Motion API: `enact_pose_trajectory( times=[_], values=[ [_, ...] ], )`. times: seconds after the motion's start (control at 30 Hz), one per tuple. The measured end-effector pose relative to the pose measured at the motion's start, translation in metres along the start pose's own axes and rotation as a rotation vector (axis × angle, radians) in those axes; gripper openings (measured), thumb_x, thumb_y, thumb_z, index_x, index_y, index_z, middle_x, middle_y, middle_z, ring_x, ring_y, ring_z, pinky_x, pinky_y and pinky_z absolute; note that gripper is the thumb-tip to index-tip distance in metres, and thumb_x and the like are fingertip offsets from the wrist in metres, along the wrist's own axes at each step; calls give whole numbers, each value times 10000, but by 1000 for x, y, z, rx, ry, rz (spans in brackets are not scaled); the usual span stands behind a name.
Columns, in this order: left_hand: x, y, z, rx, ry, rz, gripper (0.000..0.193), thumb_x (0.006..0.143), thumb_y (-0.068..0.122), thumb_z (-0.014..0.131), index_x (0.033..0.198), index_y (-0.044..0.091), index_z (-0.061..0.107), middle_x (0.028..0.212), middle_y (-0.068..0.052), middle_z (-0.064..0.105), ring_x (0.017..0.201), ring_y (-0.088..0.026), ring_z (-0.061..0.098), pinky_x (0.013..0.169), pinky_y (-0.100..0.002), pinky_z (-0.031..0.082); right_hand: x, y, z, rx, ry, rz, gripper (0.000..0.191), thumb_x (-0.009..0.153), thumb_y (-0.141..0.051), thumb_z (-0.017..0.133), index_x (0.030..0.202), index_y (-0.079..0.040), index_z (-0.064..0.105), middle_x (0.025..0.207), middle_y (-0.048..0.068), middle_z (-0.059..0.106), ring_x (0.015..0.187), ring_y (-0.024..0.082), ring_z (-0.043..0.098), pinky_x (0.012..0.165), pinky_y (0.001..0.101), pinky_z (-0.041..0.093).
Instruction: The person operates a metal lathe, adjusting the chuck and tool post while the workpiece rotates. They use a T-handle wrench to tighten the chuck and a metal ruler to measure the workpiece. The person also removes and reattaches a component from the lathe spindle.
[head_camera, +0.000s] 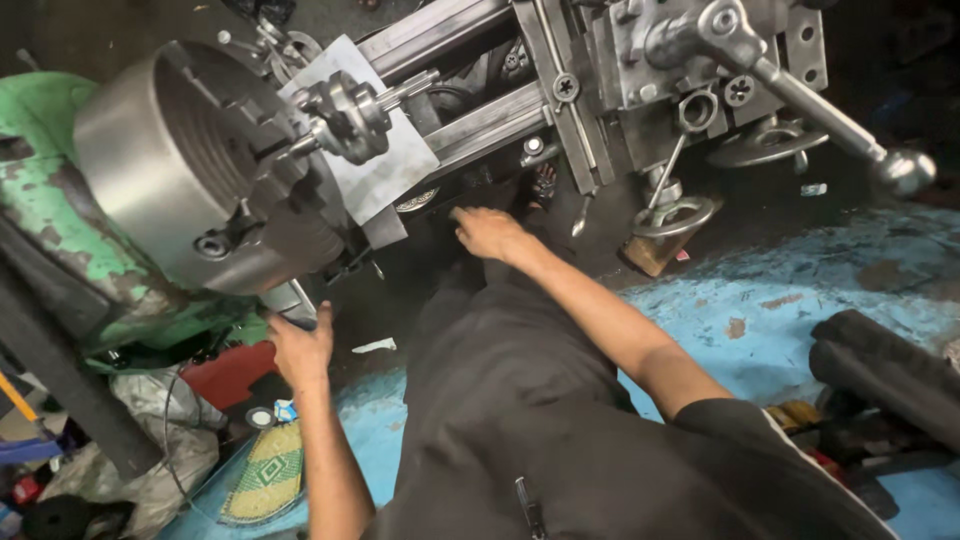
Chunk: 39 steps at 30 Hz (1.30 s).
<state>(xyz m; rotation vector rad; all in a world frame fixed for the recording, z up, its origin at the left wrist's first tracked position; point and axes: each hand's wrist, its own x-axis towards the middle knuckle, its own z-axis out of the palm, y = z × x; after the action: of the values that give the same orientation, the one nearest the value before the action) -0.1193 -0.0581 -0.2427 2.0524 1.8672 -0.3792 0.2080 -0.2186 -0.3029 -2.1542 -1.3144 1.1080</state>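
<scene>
I stand at a metal lathe with a large steel chuck (170, 150) on a worn green headstock (60, 210). A short round workpiece (350, 115) is clamped in the chuck. My left hand (300, 345) rests under the chuck, fingers curled against the machine's lower edge; whether it grips anything is unclear. My right hand (487, 232) reaches into the dark gap below the bed rails (480, 120), fingers bent, touching something hidden in shadow. The carriage (680, 60) with its long ball-ended lever (830, 120) sits at upper right.
Handwheels (672, 215) hang under the carriage. A blue, chipped surface (800, 300) lies at right with dark cylindrical bars (885, 370). Rags, a red container (235, 372) and a green woven item (265, 472) lie at lower left. My dark trousers fill the bottom centre.
</scene>
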Motion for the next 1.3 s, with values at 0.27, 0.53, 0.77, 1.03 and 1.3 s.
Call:
enact_pose_trajectory(
  times=[0.27, 0.53, 0.77, 1.03, 1.3],
  values=[
    [-1, 13, 14, 11, 226, 64, 1144, 862, 552, 814, 1582, -110, 222, 1303, -398, 517, 1128, -567, 585, 975, -581, 475, -19, -17, -20, 841, 102, 85, 407, 1007, -304, 628, 1282, -6, 671, 1198, 214, 745, 1128, 316, 747, 991, 437, 592],
    [1, 14, 17, -94, 301, 43, 984, 780, 472, 884, 1408, -125, 417, 1248, -351, 560, 1152, -524, 569, 1008, -551, 462, -17, -13, -134, 2132, 262, -302, 591, 987, -469, 488, 1352, -12, 577, 1316, 160, 681, 1246, 309, 638, 1154, 453, 476],
    [-20, 39, -12, 197, 570, 125, 734, 785, 455, 792, 1239, -60, 534, 1261, -306, 581, 1178, -503, 560, 923, -632, 440, -1, -23, -144, 1339, 162, -271, 312, 1100, -301, 571, 1241, -34, 650, 1083, 120, 714, 1009, 229, 676, 949, 381, 546],
    [5, 68, 66, -116, 315, 393, 614, 864, 210, 661, 1386, -67, 493, 1239, -350, 582, 1155, -454, 578, 991, -493, 501, -16, -43, -62, 849, -53, -96, 186, 1048, -100, 591, 1177, -2, 681, 1021, 83, 739, 866, 124, 668, 796, 273, 549],
    [49, 50, 95, -175, 359, 314, 599, 882, 21, 530, 1479, 26, 489, 1338, -261, 588, 1157, -437, 629, 961, -505, 532, -36, -44, -37, 713, -183, -17, 180, 1052, -104, 575, 1162, -5, 678, 999, 61, 739, 892, 91, 670, 819, 258, 552]
  ],
)
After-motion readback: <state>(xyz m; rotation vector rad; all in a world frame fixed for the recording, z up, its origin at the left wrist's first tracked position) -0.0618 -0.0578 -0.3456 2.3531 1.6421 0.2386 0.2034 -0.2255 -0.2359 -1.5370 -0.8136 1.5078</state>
